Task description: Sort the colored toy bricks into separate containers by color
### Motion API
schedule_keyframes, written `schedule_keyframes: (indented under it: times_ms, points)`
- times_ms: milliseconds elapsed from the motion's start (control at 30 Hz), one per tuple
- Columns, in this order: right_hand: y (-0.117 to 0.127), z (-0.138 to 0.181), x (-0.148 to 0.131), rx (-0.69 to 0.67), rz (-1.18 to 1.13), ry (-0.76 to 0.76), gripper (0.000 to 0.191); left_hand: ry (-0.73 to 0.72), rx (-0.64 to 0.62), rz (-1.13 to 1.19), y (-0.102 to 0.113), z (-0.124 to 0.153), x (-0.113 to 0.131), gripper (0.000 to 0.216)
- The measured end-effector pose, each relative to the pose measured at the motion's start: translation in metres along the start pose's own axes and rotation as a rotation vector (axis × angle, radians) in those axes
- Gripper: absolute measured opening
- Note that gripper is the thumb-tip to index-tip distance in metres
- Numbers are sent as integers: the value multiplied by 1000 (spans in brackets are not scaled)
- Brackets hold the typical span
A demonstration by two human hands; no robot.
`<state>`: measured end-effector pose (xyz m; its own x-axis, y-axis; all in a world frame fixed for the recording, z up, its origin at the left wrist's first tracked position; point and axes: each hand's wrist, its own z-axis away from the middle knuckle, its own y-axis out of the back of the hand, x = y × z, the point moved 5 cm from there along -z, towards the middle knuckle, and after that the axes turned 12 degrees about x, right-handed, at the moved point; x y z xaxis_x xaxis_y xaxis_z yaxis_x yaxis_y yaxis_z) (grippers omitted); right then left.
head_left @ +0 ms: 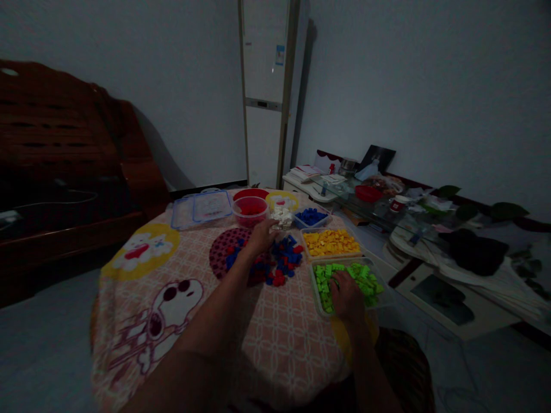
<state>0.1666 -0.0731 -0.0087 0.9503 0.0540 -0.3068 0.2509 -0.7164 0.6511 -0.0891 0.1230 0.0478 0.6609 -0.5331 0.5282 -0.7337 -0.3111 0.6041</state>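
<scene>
Toy blocks [285,261] occupy the worktop [284,332] in five groups; individual blocks are too numerous to count. Left to right: two clear lids [202,207] with blue edging lie overlapped at the far left. One red bowl [238,195] stands behind one clear round tub [239,218]; red shows through the tub wall.

The left hand [259,238] is extended above the mixed red-and-blue pile, which spreads loose to both sides of the wrist, partly over a dark-red spotted patch [218,252]. Its fingers are slightly bent and point at the white blocks [282,216], located just beyond the tips. Whether they pinch a block cannot be told.

Three rectangular containers follow, one colour each: blue blocks [310,216], farthest; yellow blocks [332,243], middle; green blocks [365,281], nearest. The right hand [348,297] is lowered into the green container [316,295]. Its fingers are curled and touch green blocks on the left side; a pinched block cannot be confirmed.
</scene>
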Motion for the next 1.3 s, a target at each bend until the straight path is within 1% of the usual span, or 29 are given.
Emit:
schedule_keyframes:
  times_ms: [67,167,267,367,467,600,700,867,1067,1300]
  points:
    - [1,-1,1,38,-11,6,28,88,50,-7,15,0,-19,37]
    - [6,0,-2,87,-5,16,31,145,113,17,28,5,-31,35]
    - [12,9,-13,119,-8,34,33,168,181,30,35,12,-32,33]
    - [15,24,-27,134,-3,39,30,200,200,27,42,14,-28,35]
    - [15,33,-35,141,38,43,33,219,231,11,51,10,-23,36]
    - [17,34,-41,94,67,57,34,236,236,33,56,4,-18,36]
    - [20,33,-50,27,106,53,39,242,262,49,59,2,-18,39]
    - [16,34,-59,-83,205,44,39,227,289,35,65,2,-16,40]
    - [10,22,-48,-98,227,39,41,268,320,37,79,3,-20,37]
    - [10,15,-38,-113,212,95,42,323,347,77,96,5,-30,39]
